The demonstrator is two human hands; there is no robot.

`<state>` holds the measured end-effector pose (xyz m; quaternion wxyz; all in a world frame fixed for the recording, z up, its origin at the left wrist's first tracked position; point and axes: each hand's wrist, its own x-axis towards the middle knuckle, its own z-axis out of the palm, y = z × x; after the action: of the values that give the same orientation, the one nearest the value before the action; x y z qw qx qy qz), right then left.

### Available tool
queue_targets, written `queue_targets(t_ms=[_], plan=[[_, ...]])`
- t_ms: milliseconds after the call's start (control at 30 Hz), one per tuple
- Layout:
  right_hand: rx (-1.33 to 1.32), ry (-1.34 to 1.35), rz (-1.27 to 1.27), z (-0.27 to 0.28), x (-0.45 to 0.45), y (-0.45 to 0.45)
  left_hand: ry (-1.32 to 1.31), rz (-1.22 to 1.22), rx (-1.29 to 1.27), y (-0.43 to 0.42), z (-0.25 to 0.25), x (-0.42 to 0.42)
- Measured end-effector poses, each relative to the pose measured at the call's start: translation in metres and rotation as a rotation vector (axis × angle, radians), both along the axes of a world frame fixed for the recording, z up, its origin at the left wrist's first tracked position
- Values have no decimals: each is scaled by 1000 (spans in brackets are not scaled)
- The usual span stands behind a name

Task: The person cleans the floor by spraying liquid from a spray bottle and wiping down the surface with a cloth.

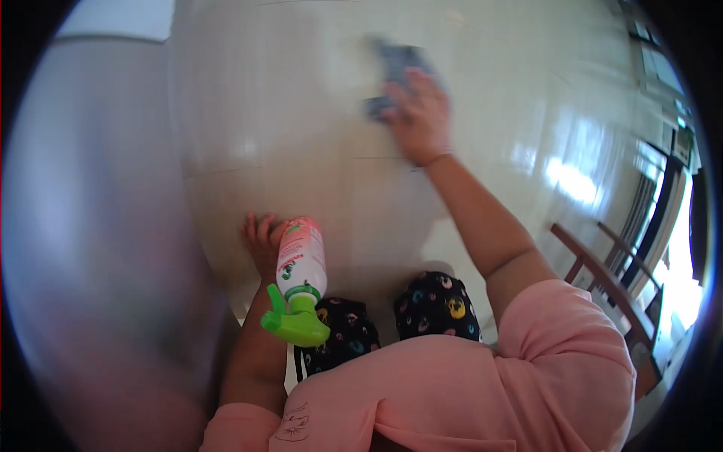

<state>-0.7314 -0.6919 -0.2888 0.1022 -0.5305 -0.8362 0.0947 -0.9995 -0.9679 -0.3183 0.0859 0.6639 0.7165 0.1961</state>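
Grey cloth (401, 60): crumpled, on tiles (301, 113) | pink-white spray bottle (303, 260): green head (301, 324) bodyward

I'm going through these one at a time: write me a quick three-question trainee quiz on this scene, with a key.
1. What colour is the trigger head of the spray bottle? (a) red (b) green (c) blue
2. True or false: the right hand is on the cloth.
3. Which hand is nearer to the spray bottle?

Key: 1. b. 2. True. 3. The left hand.
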Motion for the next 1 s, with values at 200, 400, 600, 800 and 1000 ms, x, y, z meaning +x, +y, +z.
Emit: queue_targets(t_ms=[200, 400, 600, 800, 1000], plan=[[-56, -158, -571, -4, 200, -86, -35, -213, -58, 43, 40, 17], [-93, -140, -546, 7, 234, -61, 63, -444, 98, 148, 38, 58], [-206, -165, -360, 11, 264, -15, 91, -466, 21, 186, 28, 68], [-205, -173, -342, -4, 271, -8, 90, -492, 59, 192, 6, 56], [-183, -161, -333, -4, 270, -12, 123, -470, 101, 186, -2, 57]])
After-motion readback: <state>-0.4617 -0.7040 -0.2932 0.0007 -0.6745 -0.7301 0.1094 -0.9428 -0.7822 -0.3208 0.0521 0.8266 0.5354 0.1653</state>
